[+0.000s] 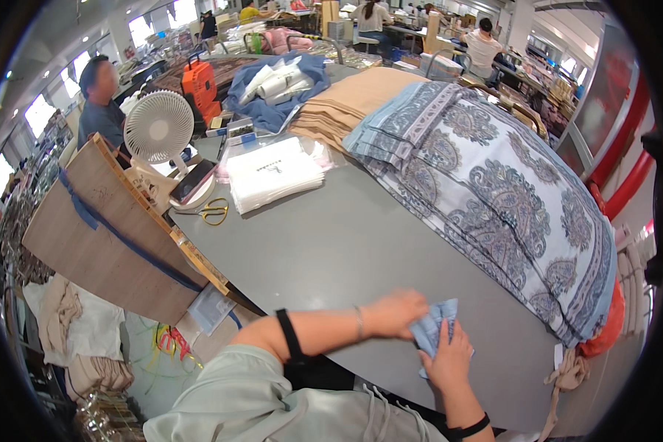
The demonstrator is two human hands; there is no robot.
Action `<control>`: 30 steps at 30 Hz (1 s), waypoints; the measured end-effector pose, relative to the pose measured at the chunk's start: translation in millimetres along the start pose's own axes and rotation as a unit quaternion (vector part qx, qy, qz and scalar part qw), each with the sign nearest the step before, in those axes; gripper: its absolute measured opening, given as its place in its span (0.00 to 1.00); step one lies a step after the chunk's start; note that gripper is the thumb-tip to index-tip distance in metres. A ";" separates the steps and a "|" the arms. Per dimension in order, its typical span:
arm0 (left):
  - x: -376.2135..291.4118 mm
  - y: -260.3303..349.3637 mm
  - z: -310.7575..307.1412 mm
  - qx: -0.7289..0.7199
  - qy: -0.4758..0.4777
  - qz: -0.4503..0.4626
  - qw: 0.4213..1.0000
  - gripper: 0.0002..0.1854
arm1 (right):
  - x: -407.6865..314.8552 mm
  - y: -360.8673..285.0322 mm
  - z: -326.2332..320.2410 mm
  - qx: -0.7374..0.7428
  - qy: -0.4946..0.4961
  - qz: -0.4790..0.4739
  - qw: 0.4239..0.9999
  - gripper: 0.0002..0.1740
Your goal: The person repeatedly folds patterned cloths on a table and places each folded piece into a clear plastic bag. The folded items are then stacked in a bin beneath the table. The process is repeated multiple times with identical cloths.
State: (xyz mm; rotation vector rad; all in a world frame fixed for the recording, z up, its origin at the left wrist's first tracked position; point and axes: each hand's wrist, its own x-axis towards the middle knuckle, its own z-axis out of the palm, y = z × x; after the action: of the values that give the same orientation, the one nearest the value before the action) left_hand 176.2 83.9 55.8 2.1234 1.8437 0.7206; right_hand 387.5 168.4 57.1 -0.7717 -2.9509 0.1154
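A small light-blue folded cloth (440,326) is between my two hands near the front edge of the grey table (331,237). My left hand (400,313), slightly blurred, grips the cloth's left side. My right hand (449,353) lies on the cloth from the front right, thumb and fingers spread over it; whether it grips is unclear. To the right lies a large stack of paisley-patterned fabric (508,204) in white and blue. A stack of white printed bags (273,174) rests farther back on the table.
Yellow-handled scissors (215,211), a phone (193,181) and a white fan (159,127) are at the left. Behind are folded tan fabric (359,99), a blue cloth bundle (279,91) and an orange case (199,88). A wooden board (110,232) borders the table; a person (99,105) is beyond.
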 end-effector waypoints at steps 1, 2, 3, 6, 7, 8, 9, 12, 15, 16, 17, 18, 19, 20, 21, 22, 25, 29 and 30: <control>-9.8 -23.7 -19.9 0.024 0.054 -0.038 0.998 0.12 | -0.8 9.0 -1.0 0.003 -0.036 0.026 0.999 0.49; -28.1 -54.3 -46.4 0.126 0.082 -0.095 0.984 0.11 | 1.0 21.5 -2.2 0.004 -0.032 0.038 0.999 0.49; -52.1 -87.7 -77.0 0.234 0.128 -0.183 0.946 0.08 | 1.0 32.2 -1.1 -0.002 -0.022 0.067 0.997 0.48; -128.7 -178.0 -161.8 0.376 0.288 -0.397 0.786 0.07 | -0.8 52.7 7.1 0.018 -0.013 0.065 0.998 0.46; -153.8 -191.7 -173.8 0.431 0.342 -0.371 0.748 0.08 | -0.3 54.9 10.5 0.010 0.010 0.063 0.998 0.45; -171.0 -201.4 -183.8 0.471 0.271 -0.393 0.742 0.09 | -1.7 54.8 13.5 0.008 0.019 0.068 0.997 0.45; -180.7 -208.6 -189.2 0.398 0.132 -0.451 0.788 0.09 | -1.7 53.4 15.6 0.014 0.021 0.071 0.997 0.44; -200.2 -214.1 -193.0 0.289 0.093 -0.503 0.809 0.07 | -2.5 47.3 14.8 0.017 0.032 0.060 0.998 0.44; -199.7 -218.1 -188.0 0.254 0.156 -0.494 0.817 0.11 | 1.2 46.5 8.2 0.009 -0.002 0.068 0.998 0.44; -199.4 -221.1 -188.7 0.234 0.181 -0.495 0.817 0.12 | 2.2 47.4 6.4 0.004 -0.045 0.090 0.995 0.43; -199.7 -224.1 -190.6 0.220 0.221 -0.486 0.816 0.12 | 2.2 48.2 5.6 0.000 -0.087 0.114 0.990 0.42; -200.8 -226.7 -193.5 0.250 0.178 -0.496 0.812 0.12 | 1.6 49.5 5.6 0.005 -0.045 0.091 0.995 0.43; -201.8 -228.3 -196.5 0.245 0.140 -0.492 0.823 0.12 | 0.6 50.1 6.8 0.010 -0.003 0.068 0.998 0.44; -202.7 -229.0 -200.1 0.244 0.111 -0.493 0.828 0.12 | -1.3 50.9 8.7 0.015 0.038 0.045 0.998 0.47; -202.8 -228.7 -203.2 0.243 0.072 -0.497 0.830 0.12 | -2.7 51.1 11.2 0.012 0.040 0.045 0.998 0.47; -202.2 -227.7 -206.0 0.250 0.066 -0.503 0.825 0.12 | -4.9 51.3 13.7 0.010 0.043 0.046 0.998 0.47; -196.5 -224.0 -208.5 0.265 0.058 -0.519 0.811 0.12 | -8.1 50.6 18.1 0.007 0.045 0.053 0.998 0.46; -193.8 -223.2 -199.8 0.241 0.086 -0.527 0.810 0.10 | -9.0 47.8 14.5 0.012 0.045 0.061 0.997 0.46; -196.0 -222.6 -197.5 0.241 0.079 -0.519 0.816 0.09 | -8.6 47.0 13.0 0.014 0.048 0.061 0.997 0.46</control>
State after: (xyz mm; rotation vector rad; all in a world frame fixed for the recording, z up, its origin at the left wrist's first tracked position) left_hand -131.3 -95.1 75.2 0.8624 3.0176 0.1401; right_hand 416.4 204.4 39.2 -0.9264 -2.8061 0.1234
